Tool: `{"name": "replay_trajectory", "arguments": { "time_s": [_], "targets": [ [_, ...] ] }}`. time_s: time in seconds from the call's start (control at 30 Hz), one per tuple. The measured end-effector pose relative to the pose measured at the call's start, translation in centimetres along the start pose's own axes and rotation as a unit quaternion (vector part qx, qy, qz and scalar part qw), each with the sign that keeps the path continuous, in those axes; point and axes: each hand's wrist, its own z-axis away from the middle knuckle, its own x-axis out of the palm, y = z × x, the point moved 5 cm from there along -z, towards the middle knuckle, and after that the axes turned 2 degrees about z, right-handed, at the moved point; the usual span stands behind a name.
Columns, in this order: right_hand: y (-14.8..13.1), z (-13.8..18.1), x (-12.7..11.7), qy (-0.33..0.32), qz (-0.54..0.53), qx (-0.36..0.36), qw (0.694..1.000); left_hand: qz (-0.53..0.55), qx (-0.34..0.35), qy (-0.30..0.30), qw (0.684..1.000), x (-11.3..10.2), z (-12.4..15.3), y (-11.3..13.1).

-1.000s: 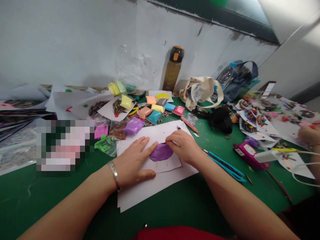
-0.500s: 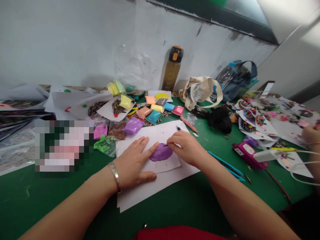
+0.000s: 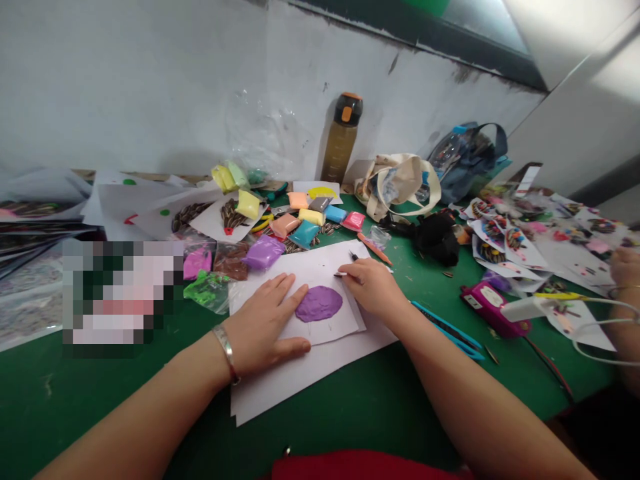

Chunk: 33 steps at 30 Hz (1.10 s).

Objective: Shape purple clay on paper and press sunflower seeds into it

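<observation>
A flattened oval of purple clay (image 3: 319, 304) lies on a white sheet of paper (image 3: 280, 393), with short pencil-like lines drawn below it. My left hand (image 3: 265, 327) rests flat on the sheet, fingers spread, the index fingertip at the clay's left edge. Above and right of the clay, my right hand (image 3: 375, 287) pinches a small, slim, dark-and-pale piece that looks like a sunflower seed (image 3: 340, 274). The dark end of a pen-like thing (image 3: 353, 255) shows behind the right fingers; the rest of it is hidden.
Several coloured clay packets (image 3: 304, 234) and loose seeds lie behind the paper. Blue tweezers-like tools (image 3: 447, 331) and a magenta device (image 3: 493, 309) are to the right. A bottle (image 3: 341, 140) stands by the wall near a cloth bag (image 3: 400, 183). Another person's hand (image 3: 625, 267) shows at far right.
My right hand has drawn back from the clay's upper edge, up and to the right, still pinching the small piece. My left hand stays in place on the paper.
</observation>
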Motion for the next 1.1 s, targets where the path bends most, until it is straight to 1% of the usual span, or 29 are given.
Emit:
{"name": "replay_trajectory", "arguments": {
  "time_s": [0.13,0.23,0.3,0.37,0.53,0.73,0.93,1.1],
  "targets": [
    [-0.7,0.7,-0.5,-0.020,0.016,-0.029,0.999,-0.007,-0.003,-0.006,1.000,0.2,0.0,-0.1],
    [-1.7,1.8,-0.8,-0.020,0.047,-0.064,0.997,-0.006,0.002,0.001,1.000,0.3,0.0,-0.1],
    [-2.2,2.6,-0.7,-0.020,0.063,-0.082,0.994,-0.002,0.007,0.010,1.000,0.3,0.0,-0.1],
    [-2.6,3.1,-0.3,-0.028,0.076,-0.086,0.993,0.001,0.009,0.014,1.000,0.2,0.0,-0.1],
    [-3.3,3.4,0.5,-0.056,0.109,-0.113,0.986,0.002,0.008,0.019,1.000,0.3,0.0,-0.1],
    [-3.1,2.9,0.4,-0.027,0.065,-0.084,0.994,0.008,0.014,0.035,0.999,0.5,0.0,-0.3],
    [-3.3,2.2,1.0,-0.053,0.079,-0.111,0.989,0.003,0.005,0.013,1.000,0.2,0.0,-0.1],
    [-3.3,2.3,0.6,-0.031,0.072,-0.098,0.992,0.002,0.004,0.014,1.000,0.2,0.0,0.0]
  ]
}}
